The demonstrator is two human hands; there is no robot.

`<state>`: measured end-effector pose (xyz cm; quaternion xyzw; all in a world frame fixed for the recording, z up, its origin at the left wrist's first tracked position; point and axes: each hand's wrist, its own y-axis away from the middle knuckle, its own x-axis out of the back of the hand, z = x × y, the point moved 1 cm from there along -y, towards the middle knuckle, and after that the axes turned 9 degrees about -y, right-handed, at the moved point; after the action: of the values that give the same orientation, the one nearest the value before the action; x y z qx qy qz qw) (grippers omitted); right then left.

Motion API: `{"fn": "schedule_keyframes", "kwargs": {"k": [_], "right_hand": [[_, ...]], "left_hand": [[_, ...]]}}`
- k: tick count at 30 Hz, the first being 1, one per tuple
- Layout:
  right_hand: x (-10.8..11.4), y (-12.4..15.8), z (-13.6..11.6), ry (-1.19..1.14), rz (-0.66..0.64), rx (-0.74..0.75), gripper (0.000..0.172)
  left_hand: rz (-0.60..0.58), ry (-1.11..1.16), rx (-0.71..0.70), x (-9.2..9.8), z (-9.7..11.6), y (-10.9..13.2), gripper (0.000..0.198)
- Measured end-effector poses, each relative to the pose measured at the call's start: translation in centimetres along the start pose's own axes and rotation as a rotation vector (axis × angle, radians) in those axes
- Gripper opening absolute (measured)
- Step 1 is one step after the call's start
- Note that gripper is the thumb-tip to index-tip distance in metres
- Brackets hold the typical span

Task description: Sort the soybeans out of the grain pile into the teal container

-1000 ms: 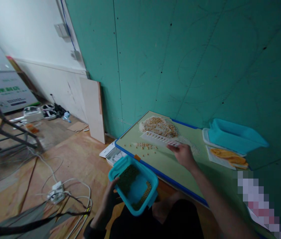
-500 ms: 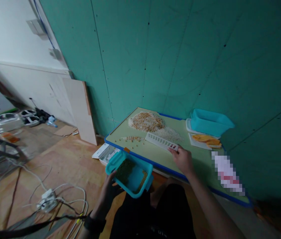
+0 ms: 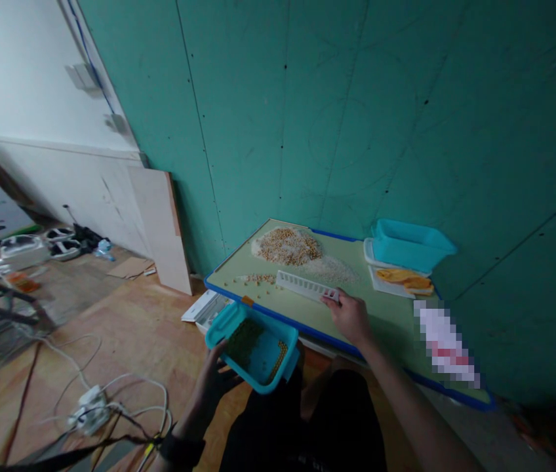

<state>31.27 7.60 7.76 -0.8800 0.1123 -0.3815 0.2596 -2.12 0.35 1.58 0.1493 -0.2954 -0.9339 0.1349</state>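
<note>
My left hand (image 3: 214, 379) grips the underside of a turquoise plastic box (image 3: 252, 345), holding it just below the near edge of the low green table (image 3: 386, 321). Dark green beans and a few yellow ones lie inside the box. My right hand (image 3: 349, 316) is closed on the right end of a white slotted strip (image 3: 306, 286) lying on the table. Beyond the strip sit a pile of yellow beans (image 3: 286, 245) and a patch of white grains (image 3: 330, 267). A few loose yellow beans (image 3: 257, 278) lie left of the strip.
A turquoise tub (image 3: 410, 244) on a white tray stands at the table's back right, with a white tray of orange pieces (image 3: 404, 279) in front. A green wall rises behind. White trays (image 3: 206, 308), a power strip (image 3: 88, 402) and cables lie on the wooden floor at left.
My right hand has dragged the white strip toward the table's near edge, away from the bean pile. The box has stayed under the edge in my left hand. The camera has swung right.
</note>
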Motion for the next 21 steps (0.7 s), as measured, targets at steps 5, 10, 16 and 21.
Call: {"fn": "schedule_keyframes", "kwargs": {"k": [5, 10, 16, 21], "right_hand": [[-0.5, -0.2, -0.6, 0.003, -0.042, 0.015, 0.023], [-1.6, 0.0, -1.8, -0.002, -0.090, 0.072, 0.023], [-2.9, 1.3, -4.4, -0.041, -0.144, 0.154, 0.024], [-3.7, 1.6, -5.8, -0.130, -0.117, 0.201, 0.024]], "left_hand": [[-0.010, -0.027, -0.034, 0.5, 0.0, 0.0, 0.048], [0.011, -0.045, -0.006, 0.8, 0.2, -0.3, 0.048], [0.023, -0.071, -0.050, 0.9, 1.0, 0.5, 0.059], [-0.018, -0.053, -0.068, 0.7, 1.6, 1.2, 0.057]]}}
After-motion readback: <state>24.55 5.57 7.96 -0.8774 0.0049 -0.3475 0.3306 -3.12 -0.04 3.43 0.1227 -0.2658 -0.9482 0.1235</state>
